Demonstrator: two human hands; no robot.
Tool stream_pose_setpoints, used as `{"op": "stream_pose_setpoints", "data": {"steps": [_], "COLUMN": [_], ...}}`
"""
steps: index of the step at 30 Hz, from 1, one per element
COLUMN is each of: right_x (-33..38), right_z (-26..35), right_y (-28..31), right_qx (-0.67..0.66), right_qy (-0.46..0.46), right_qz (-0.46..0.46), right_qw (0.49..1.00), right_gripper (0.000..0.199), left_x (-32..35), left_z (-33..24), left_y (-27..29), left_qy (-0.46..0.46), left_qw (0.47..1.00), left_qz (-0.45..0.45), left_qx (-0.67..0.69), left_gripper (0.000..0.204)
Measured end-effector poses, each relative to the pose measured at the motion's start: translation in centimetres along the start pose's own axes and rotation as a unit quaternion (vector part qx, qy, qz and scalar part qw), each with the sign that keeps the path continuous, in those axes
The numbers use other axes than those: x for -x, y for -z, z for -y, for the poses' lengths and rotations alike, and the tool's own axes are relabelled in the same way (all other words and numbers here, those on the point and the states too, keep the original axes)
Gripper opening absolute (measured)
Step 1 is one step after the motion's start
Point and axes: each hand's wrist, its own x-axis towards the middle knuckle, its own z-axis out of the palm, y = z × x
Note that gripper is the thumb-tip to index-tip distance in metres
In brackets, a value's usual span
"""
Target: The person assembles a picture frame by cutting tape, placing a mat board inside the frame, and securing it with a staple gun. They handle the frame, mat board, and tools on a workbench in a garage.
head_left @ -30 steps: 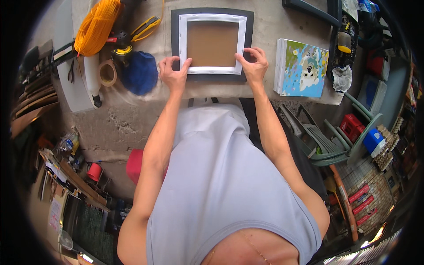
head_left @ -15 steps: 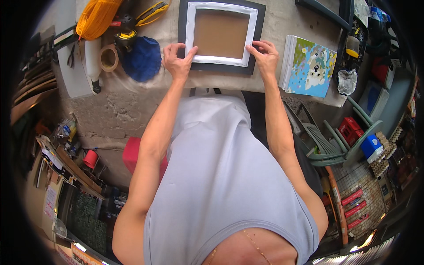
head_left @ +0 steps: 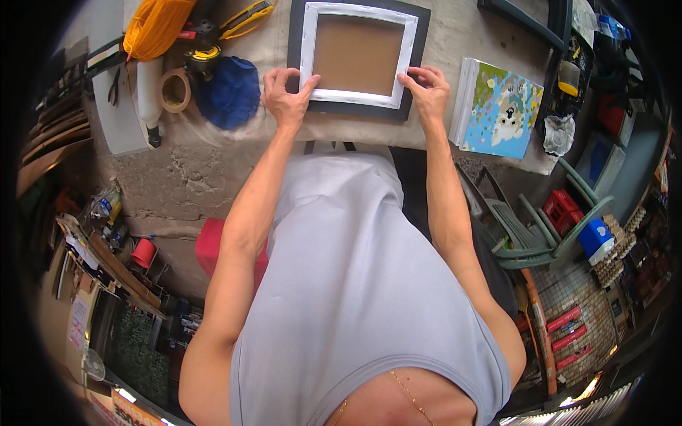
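Note:
A white stretched canvas (head_left: pixel 348 96) lies back side up inside a dark picture frame (head_left: pixel 359 110) on the covered table in front of me. Its brown back panel (head_left: pixel 357 55) shows within the white border. At the near left corner, my left hand (head_left: pixel 286 98) pinches the canvas border, thumb on the inner side and index finger over the dark frame. Opposite it, my right hand (head_left: pixel 428 94) grips the right border the same way, its other fingers curled. What lies beneath the canvas is hidden.
To the right sits a stack of painted canvases (head_left: pixel 503 110), with crumpled plastic (head_left: pixel 559 135) and dark frame pieces (head_left: pixel 522 21) nearby. Leftward are a blue cloth (head_left: pixel 231 92), tape roll (head_left: pixel 175 91), white bottle (head_left: pixel 150 96), tape measure (head_left: pixel 204 57), yellow cutter (head_left: pixel 246 20) and orange cord (head_left: pixel 155 28).

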Motion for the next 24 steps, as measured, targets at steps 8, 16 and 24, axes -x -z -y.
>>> {"op": "stream_pose_setpoints", "data": {"steps": [8, 16, 24], "right_x": [0.08, -0.01, 0.04], "right_z": [0.15, 0.11, 0.38], "right_y": [-0.04, 0.03, 0.05], "right_qx": [0.005, 0.001, 0.006], "right_qy": [-0.009, -0.008, -0.009], "right_qz": [-0.005, 0.0, 0.002], "right_qw": [1.0, 1.0, 1.0], "right_gripper": [0.031, 0.031, 0.03], "left_x": [-0.13, -0.14, -0.12], "left_z": [-0.23, -0.39, -0.34], "left_y": [0.02, 0.03, -0.04], "left_qy": [-0.06, -0.062, -0.06], "left_qw": [0.997, 0.997, 0.997], "left_qz": [-0.032, -0.037, -0.037], "left_qx": [-0.028, -0.033, -0.022], "left_gripper": [0.038, 0.038, 0.038]}}
